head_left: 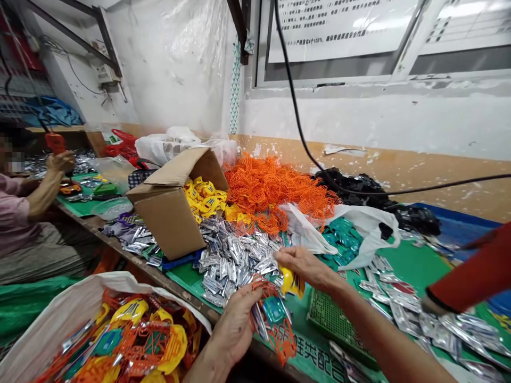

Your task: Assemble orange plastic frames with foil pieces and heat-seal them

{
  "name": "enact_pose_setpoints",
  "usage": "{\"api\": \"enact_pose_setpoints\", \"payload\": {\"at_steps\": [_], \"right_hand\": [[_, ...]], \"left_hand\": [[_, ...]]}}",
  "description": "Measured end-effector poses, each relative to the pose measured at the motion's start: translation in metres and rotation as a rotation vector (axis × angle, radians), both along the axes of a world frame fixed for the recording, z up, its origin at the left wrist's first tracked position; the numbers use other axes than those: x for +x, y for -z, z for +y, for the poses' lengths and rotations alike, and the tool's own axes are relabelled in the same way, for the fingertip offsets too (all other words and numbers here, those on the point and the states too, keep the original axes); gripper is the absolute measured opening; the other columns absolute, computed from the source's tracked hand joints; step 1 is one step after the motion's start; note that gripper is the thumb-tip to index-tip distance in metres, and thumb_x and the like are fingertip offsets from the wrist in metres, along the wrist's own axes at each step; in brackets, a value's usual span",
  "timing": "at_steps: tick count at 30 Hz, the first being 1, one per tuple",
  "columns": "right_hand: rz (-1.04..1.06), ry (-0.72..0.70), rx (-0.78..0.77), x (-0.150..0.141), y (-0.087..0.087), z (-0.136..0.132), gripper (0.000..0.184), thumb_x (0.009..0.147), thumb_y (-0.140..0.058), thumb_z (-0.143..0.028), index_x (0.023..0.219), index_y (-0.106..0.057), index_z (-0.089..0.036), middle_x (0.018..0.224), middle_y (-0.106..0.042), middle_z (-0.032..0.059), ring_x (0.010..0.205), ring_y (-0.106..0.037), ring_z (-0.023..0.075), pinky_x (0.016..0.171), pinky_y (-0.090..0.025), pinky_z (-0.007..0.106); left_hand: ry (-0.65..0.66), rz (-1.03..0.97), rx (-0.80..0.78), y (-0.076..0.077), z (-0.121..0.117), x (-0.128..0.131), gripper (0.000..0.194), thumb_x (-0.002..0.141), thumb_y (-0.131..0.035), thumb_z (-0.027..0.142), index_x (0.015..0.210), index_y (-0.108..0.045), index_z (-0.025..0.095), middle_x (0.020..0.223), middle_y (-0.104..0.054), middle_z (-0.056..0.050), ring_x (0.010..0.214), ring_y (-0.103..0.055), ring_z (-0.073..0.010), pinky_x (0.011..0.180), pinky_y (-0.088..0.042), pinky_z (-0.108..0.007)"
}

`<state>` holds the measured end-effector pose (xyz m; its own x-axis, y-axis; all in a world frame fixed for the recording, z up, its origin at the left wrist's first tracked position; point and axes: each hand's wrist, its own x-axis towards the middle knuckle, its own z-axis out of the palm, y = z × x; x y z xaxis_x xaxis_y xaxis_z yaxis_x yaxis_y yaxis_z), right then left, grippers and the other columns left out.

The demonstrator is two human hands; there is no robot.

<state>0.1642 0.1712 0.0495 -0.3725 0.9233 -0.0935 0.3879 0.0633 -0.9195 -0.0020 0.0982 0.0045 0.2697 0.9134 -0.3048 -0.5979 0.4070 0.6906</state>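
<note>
My left hand (233, 324) is closed on an orange plastic lattice piece (284, 344), low over the table's front edge. Against that lattice sit a teal piece (274, 310) and slim silver parts (260, 322), pinched together with it. A yellow plastic piece (293, 282) with dark marks hangs from my right hand (301, 264), just above and right of the left one. The right fingertips reach the edge of a heap of silver parts (235, 252). Some fingers of both hands are hidden behind the pieces.
An open cardboard box (171, 218) spills yellow pieces (205, 199) beside an orange lattice heap (275, 186). A white bag (379, 226) holds teal pieces. A green basket (339, 322) and red tool (471, 271) stand right. A filled sack (131, 282) sits front left; a co-worker (24, 213) sits beyond.
</note>
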Motion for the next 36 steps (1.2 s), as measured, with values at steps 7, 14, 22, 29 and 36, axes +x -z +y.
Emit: {"api": "enact_pose_setpoints", "payload": {"at_steps": [7, 14, 22, 29, 36], "right_hand": [[0.052, 0.312, 0.475, -0.025, 0.023, -0.051, 0.034, 0.08, -0.056, -0.039, 0.056, -0.039, -0.021, 0.064, -0.045, -0.0004, 0.063, -0.044, 0.0131, 0.06, -0.038, 0.028], [-0.154, 0.665, 0.809, -0.026, 0.039, -0.062, 0.037, 0.092, -0.039, -0.046, 0.103, -0.059, -0.018, 0.109, -0.055, 0.0137, 0.105, -0.05, 0.0265, 0.09, -0.043, 0.047], [-0.046, 0.509, 0.326, -0.014, 0.039, -0.091, 0.055, 0.092, -0.029, -0.056, 0.13, -0.048, -0.021, 0.13, -0.052, 0.012, 0.121, -0.049, 0.0249, 0.103, -0.04, 0.042], [0.059, 0.331, 0.205, -0.006, 0.04, -0.107, 0.066, 0.08, -0.055, -0.05, 0.137, -0.039, -0.02, 0.138, -0.042, 0.0109, 0.129, -0.043, 0.0235, 0.108, -0.037, 0.036], [0.045, 0.316, 0.301, 0.003, 0.055, -0.113, 0.06, 0.084, -0.05, -0.053, 0.135, -0.043, -0.022, 0.125, -0.055, 0.009, 0.112, -0.057, 0.0222, 0.096, -0.048, 0.033]], "left_hand": [[0.146, 0.09, 0.211, -0.01, -0.019, 0.02, 0.04, 0.069, -0.054, 0.006, 0.104, -0.071, 0.016, 0.093, -0.073, -0.004, 0.09, -0.064, -0.0203, 0.084, -0.046, -0.027], [0.151, 0.236, 0.395, -0.018, -0.025, 0.021, 0.043, 0.076, -0.062, 0.014, 0.119, -0.065, 0.017, 0.113, -0.069, -0.006, 0.109, -0.057, -0.0255, 0.096, -0.042, -0.031], [0.17, 0.285, 0.357, -0.018, -0.03, 0.024, 0.039, 0.076, -0.065, 0.015, 0.115, -0.069, 0.019, 0.101, -0.071, -0.005, 0.09, -0.062, -0.022, 0.088, -0.046, -0.029], [0.191, 0.397, 0.434, -0.013, -0.034, 0.027, 0.05, 0.072, -0.057, 0.007, 0.119, -0.066, 0.02, 0.096, -0.07, -0.004, 0.084, -0.062, -0.0196, 0.081, -0.049, -0.027], [0.109, 0.546, 0.607, -0.02, -0.037, 0.031, 0.049, 0.069, -0.055, 0.002, 0.111, -0.072, 0.021, 0.106, -0.069, -0.006, 0.099, -0.059, -0.0248, 0.091, -0.045, -0.03]]}}
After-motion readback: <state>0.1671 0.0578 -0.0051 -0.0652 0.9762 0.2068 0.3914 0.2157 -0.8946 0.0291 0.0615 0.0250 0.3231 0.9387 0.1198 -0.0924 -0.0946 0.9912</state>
